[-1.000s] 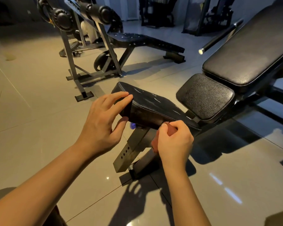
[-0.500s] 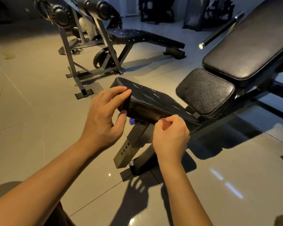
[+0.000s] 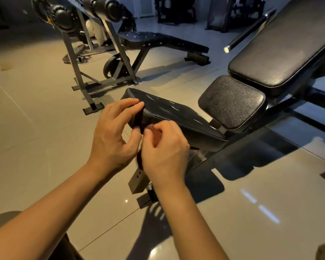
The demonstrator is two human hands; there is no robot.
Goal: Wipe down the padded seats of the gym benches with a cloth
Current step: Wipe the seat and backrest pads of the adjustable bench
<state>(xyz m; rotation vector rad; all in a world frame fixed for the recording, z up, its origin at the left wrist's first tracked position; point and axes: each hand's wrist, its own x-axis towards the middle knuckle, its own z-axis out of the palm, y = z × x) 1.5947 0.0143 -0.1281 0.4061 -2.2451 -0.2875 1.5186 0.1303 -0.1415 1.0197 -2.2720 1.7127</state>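
Along the near edge of the seat pad (image 3: pixel 176 113), slid the right hand (image 3: pixel 165 147) left to the front corner. Pinches that end with the left hand (image 3: pixel 111 136), fingers above, thumb below. Clutches the mostly hidden cloth (image 3: pixel 155 135) in curled right fingers. Seemingly finishes the edge pass.

The glossy tiled floor (image 3: pixel 36 128) carries an adjustable bench (image 3: pixel 231 102) from centre to upper right, a flat bench with rack (image 3: pixel 161 41) at upper centre-left, and dark machines (image 3: pixel 174 12) along the top edge.
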